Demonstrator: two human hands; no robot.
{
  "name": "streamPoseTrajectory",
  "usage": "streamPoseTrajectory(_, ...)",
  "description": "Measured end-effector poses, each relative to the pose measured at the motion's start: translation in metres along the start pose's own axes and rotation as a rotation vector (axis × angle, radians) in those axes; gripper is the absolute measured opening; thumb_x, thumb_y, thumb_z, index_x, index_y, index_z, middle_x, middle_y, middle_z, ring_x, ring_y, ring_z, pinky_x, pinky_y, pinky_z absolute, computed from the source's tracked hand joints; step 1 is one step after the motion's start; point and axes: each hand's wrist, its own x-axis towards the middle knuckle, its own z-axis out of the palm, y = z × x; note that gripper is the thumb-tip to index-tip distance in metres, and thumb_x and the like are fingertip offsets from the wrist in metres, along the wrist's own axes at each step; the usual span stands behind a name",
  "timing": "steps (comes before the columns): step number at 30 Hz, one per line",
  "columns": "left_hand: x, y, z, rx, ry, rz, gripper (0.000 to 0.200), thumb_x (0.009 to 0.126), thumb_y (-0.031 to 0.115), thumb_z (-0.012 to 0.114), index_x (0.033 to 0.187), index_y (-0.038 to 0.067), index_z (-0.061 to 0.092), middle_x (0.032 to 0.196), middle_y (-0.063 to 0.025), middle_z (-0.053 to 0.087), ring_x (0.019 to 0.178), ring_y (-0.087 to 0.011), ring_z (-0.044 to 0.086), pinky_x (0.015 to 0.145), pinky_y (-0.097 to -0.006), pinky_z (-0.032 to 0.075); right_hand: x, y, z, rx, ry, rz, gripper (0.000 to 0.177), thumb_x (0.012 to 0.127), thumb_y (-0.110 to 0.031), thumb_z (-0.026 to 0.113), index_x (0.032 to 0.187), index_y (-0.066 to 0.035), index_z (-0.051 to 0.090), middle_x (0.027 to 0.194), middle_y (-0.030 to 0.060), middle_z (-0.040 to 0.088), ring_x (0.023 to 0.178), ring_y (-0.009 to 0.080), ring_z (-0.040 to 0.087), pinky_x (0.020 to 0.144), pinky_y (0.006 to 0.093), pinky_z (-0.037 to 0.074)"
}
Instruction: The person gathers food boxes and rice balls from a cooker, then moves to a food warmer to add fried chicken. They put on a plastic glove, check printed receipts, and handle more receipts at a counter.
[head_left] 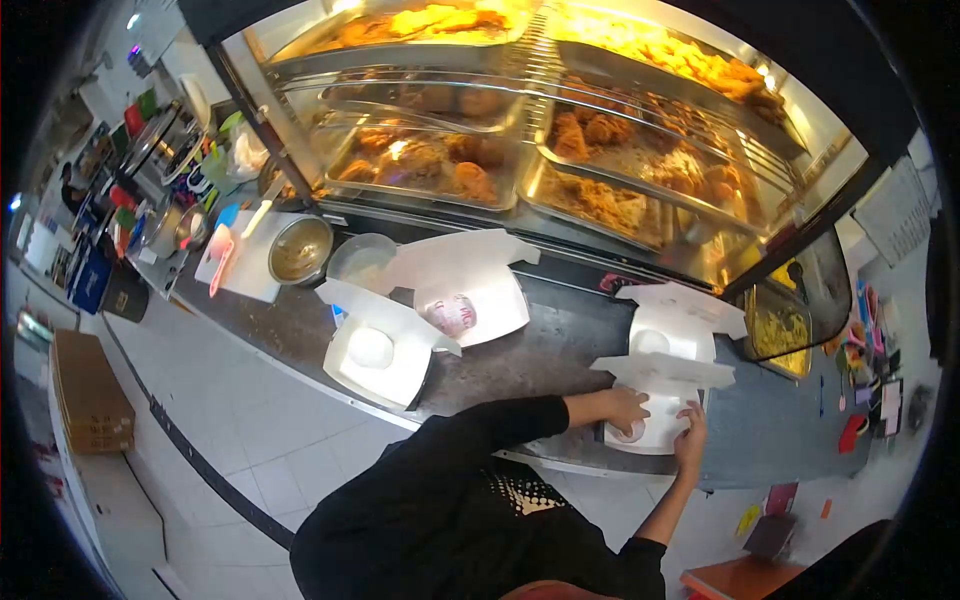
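My left hand (626,408) reaches into the left side of the nearest open white takeaway box (662,435), its fingers curled over a small round tub (630,432). At the same box's right wall, my right hand (690,432) has its fingers bent over the edge. Directly behind stands a second open takeaway box (690,340) with a round white item (652,344) inside. Further left, one open box (395,378) holds a white round tub (371,349). Behind it, a larger open box (500,305) contains a pink-and-white printed tub (452,314).
A lit glass display cabinet with trays of fried food (415,165) rises behind the counter (500,372). Left are a metal bowl (300,250), a clear plastic bowl (363,260) and a white board (250,262) with utensils. A yellow food tray (780,330) stands right.
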Motion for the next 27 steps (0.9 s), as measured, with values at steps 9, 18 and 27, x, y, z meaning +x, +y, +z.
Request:
streamPoseTrajectory(9,-0.271,0.016,-0.156,-0.146,1.364,-0.718,0.021,0.069,0.006,0.057,0.089,0.002,0.052,0.080,-0.0110,0.053,0.077,-0.0271,0.051,0.070,-0.0344,0.040,0.020,-0.215,0.093,0.146,0.043,-0.554,0.014,0.065,-0.003,0.056,0.079,-0.003,0.057,0.083,0.0134,0.056,0.084,0.0308,0.053,0.079,0.0389,0.041)
streamPoseTrajectory(18,-0.471,-0.027,-0.107,0.059,0.730,-1.424,0.027,0.082,0.023,0.045,0.086,-0.002,0.056,0.081,-0.0256,0.056,0.077,-0.0413,0.053,0.069,-0.0449,0.042,0.109,-0.295,0.256,-0.249,-0.749,-0.583,0.100,0.052,-0.029,0.075,0.133,-0.019,0.017,0.112,0.0152,0.044,0.097,0.0354,0.049,0.075,0.0446,0.043)
streamPoseTrajectory(27,-0.363,-0.008,-0.062,-0.223,0.755,-1.311,0.022,0.077,0.019,0.049,0.081,-0.001,0.057,0.077,-0.0233,0.056,0.074,-0.0391,0.055,0.066,-0.0443,0.042,0.159,-0.189,0.162,0.463,-0.481,-0.395,0.053,0.074,-0.009,0.057,0.123,-0.004,0.037,0.111,0.0110,0.050,0.091,0.0168,0.052,0.079,0.0292,0.043)
